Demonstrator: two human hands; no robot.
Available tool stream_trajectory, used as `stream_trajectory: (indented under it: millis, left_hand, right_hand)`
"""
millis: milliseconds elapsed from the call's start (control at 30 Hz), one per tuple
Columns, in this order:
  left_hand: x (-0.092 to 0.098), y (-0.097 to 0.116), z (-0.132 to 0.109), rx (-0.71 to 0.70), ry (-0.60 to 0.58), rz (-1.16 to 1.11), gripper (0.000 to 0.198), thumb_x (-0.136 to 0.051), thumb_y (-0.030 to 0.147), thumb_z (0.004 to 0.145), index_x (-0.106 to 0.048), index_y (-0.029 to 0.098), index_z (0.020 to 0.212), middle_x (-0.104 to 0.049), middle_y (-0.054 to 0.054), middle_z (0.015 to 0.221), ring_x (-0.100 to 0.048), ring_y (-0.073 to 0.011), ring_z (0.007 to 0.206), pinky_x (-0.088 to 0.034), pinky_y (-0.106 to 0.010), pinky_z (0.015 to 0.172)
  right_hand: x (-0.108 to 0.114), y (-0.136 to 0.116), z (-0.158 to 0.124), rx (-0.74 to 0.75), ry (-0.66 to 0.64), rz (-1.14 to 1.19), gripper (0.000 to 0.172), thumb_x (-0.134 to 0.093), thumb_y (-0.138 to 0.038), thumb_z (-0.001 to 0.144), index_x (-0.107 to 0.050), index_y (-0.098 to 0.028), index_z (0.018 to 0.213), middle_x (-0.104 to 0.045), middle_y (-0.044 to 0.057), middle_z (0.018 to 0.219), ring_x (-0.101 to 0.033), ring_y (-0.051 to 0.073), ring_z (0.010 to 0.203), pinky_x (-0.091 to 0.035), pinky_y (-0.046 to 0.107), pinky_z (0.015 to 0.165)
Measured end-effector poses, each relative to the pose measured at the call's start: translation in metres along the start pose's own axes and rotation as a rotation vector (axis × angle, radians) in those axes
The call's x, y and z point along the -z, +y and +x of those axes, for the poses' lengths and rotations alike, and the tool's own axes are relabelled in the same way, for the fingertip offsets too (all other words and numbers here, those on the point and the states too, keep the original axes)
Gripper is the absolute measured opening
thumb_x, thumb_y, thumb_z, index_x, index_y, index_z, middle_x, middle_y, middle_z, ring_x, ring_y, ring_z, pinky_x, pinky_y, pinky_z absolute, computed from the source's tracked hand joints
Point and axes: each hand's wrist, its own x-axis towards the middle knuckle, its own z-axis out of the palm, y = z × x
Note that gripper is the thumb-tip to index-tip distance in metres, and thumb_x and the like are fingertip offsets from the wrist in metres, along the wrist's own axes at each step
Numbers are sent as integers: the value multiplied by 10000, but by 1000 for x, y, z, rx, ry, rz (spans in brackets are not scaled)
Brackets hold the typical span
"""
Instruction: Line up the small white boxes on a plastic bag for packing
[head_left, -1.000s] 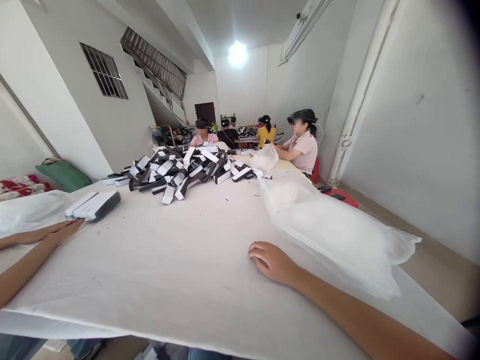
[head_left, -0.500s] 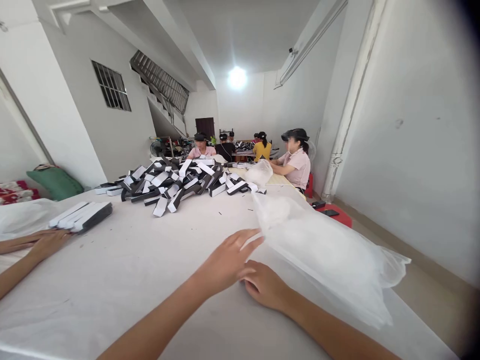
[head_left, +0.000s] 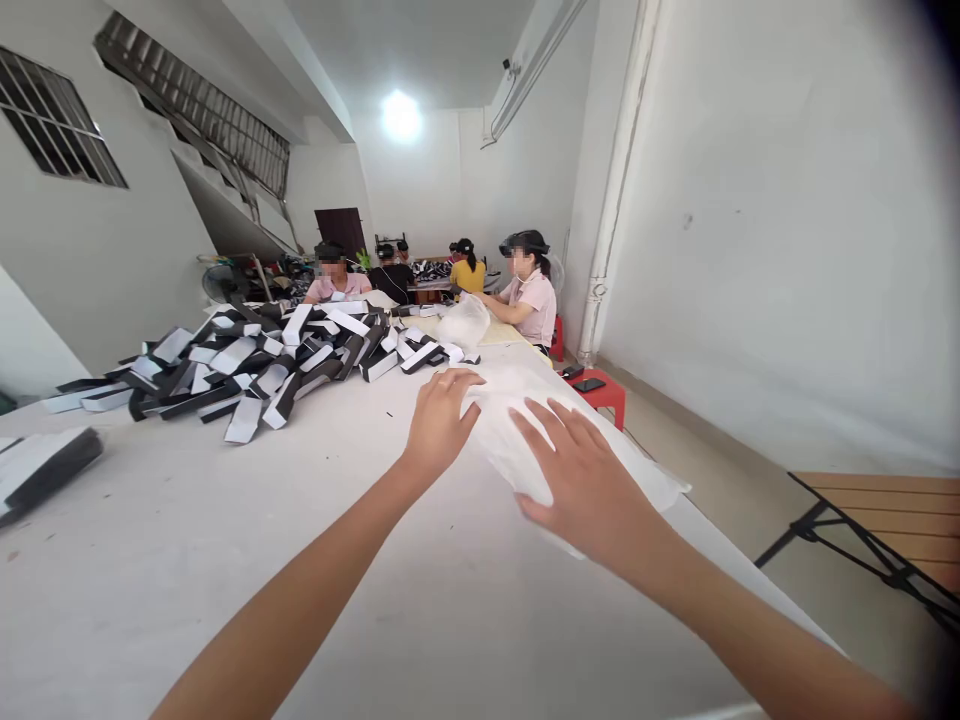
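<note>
At ten o'clock, a bundle (head_left: 56, 470) is already stacked; at eleven, many boxes (head_left: 247, 362) are loosely heaped, unstacked; at twelve, the left hand (head_left: 441, 425) is half curled by the white bag (head_left: 504, 440), whether gripping cannot be told; at one, the right hand (head_left: 589, 482) is spread wide over it

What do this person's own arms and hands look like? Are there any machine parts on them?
No machine parts or cables show on them: these are ordinary human limbs. Both the left hand and the right hand are ungloved, with five fingers each. The slim forearms show no sleeves, and no watch or bracelet at the wrists.
</note>
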Motion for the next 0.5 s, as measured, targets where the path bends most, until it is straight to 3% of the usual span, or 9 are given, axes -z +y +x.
stream_trajectory:
  millis: [33,100,200,267,367,433,500]
  left_hand:
    - [-3,3,-10,-51,50,13,268,-514,167,895,-591,195,1151,-629,-88,1175,-574,-236,1065,-423,-412,928]
    - [-11,9,-33,-285,67,23,228,-508,190,913,-604,228,1116,-664,-61,1095,-612,-198,947,-439,-382,885]
    - [-26,21,-54,-579,-113,-34,263,-442,130,920,-620,259,1065,-688,-23,1060,-629,-160,923,-476,-322,852]
    - [-36,28,-52,-522,-199,-57,309,-392,119,934,-597,233,1135,-653,-56,1184,-605,-187,1062,-487,-345,896]
    - [-52,36,-32,-234,-312,-125,259,-465,195,932,-598,159,1151,-647,-125,1167,-604,-262,1078,-497,-419,907]
    - [-64,39,-19,-85,-393,-189,215,-542,236,911,-632,142,1082,-676,-120,1035,-642,-257,955,-523,-408,845]
    - [-73,41,-13,-50,-406,-235,222,-565,277,917,-628,150,1088,-662,-101,1043,-642,-219,912,-537,-386,813]
  right_hand:
    - [-5,13,3,-83,-66,-21,514,-572,-345,826,-535,-166,1306,-430,154,1452,-415,380,1303,-408,516,999]
    - [-12,32,9,-203,-192,9,332,-420,-299,914,-648,-160,1111,-569,148,1315,-583,302,1120,-487,399,852]
    - [-2,44,22,-261,-280,111,442,-288,-344,976,-682,-183,857,-706,92,917,-650,225,808,-472,335,721]
    - [12,43,30,-253,-275,175,486,-277,-398,980,-677,-190,799,-702,76,851,-645,225,793,-463,336,722]
    - [26,39,39,-179,-256,330,481,-295,-430,979,-714,-207,902,-653,72,1203,-575,247,1137,-441,354,909]
    - [18,40,41,-149,-277,456,475,-289,-463,984,-692,-245,1108,-544,33,1385,-455,240,1305,-383,372,1028]
    - [-5,47,37,-169,-256,501,511,-233,-479,996,-608,-271,1274,-481,19,1450,-401,231,1355,-333,399,1090]
